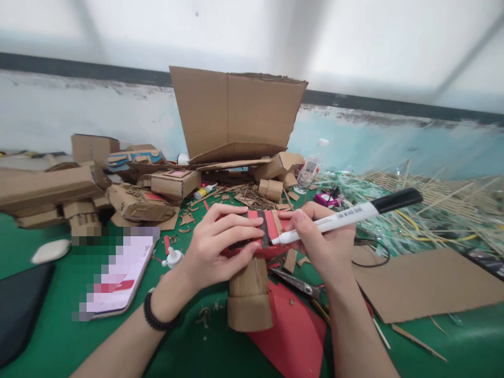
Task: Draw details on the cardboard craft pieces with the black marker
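Note:
My left hand [214, 244] is wrapped over the red-covered top of a cardboard model [249, 294], whose plain brown stem points down toward me. Black bands and a bare cardboard strip cross the red top. In my right hand [331, 249] is a white marker [333, 219], its black cap stuck on the back end. The marker's tip touches the model beside a black band, close to my left fingertips. Below lie scissors [297, 283], partly hidden by my right wrist, and a sheet of red paper [301, 338] partly under the stem.
Cardboard models [47, 191] and a phone [124, 275] lie to the left. A large cardboard piece [240, 113] stands at the back near a plastic bottle [311, 170]. On the right are thin wooden sticks [425, 189] and a flat cardboard sheet [429, 283]. Scraps litter the green table [185, 346].

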`<state>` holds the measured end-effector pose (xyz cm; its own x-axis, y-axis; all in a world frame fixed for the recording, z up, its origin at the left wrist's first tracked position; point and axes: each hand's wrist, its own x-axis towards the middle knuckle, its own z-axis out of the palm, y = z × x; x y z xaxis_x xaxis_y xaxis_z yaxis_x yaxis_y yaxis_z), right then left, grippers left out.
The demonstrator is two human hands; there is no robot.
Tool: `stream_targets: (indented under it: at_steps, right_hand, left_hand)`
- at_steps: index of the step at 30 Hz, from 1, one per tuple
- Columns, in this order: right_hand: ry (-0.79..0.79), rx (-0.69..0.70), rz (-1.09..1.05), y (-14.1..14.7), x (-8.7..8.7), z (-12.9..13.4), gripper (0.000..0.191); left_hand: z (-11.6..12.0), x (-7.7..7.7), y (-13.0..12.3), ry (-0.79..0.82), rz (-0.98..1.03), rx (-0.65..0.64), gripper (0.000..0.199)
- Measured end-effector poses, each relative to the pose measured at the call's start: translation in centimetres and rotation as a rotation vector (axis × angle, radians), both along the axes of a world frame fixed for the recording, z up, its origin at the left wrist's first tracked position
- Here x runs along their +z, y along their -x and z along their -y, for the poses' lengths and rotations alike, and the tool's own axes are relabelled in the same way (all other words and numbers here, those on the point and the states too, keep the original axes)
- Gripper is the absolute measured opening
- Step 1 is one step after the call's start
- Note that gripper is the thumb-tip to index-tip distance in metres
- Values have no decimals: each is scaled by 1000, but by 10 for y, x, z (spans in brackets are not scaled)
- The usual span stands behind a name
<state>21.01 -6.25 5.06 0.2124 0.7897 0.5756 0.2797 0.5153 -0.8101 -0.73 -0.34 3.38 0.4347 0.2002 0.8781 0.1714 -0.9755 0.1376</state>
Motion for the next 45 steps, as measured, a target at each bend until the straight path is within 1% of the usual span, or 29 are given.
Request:
stream_targets:
  at_steps: [4,8,11,15,19,23,27,31,35,39,43,45]
  right_hand:
    - [-10,5,3,-2,-1,-1,40]
    - [-30,-12,-6,-3,-2,-2,35]
    - [-25,-10,-3,-2,-1,-2,37]
    - [-29,-26,-18,0,-1,-1,35]
    - [-49,-3,5,-1,-1,-1,39]
    - [-46,-18,2,-2,-2,-2,35]
    - [-41,-10,5,-3,-2,-2,38]
    - [-27,-65,-19,-1,-1,-1,33]
    - [-16,-40,-16,1,-2,0,39]
    - [-27,-89,-63,2,-1,0,32]
    - [-24,-49,-24,1,-1,1,41]
    - [-9,-64,-34,1,-1,1,40]
  left_hand:
    - [1,1,0,-2,-2,4,15]
    - [1,1,0,-7,-7,5,14]
    - [1,0,0,-4,-8,6,14]
    - [0,0,0,-9,-6,7,14]
    - [-1,-1,1,-12,-5,10,14]
    - [0,-2,0,-15,-6,15,14]
    - [0,-1,0,-12,-8,11,14]
    - [0,0,0,-11,-4,9,14]
    - [1,1,0,-11,-6,11,14]
    - [1,1,0,-10,-13,26,14]
    - [1,1,0,-17,-7,28,15]
    - [1,1,0,-15,-8,27,15]
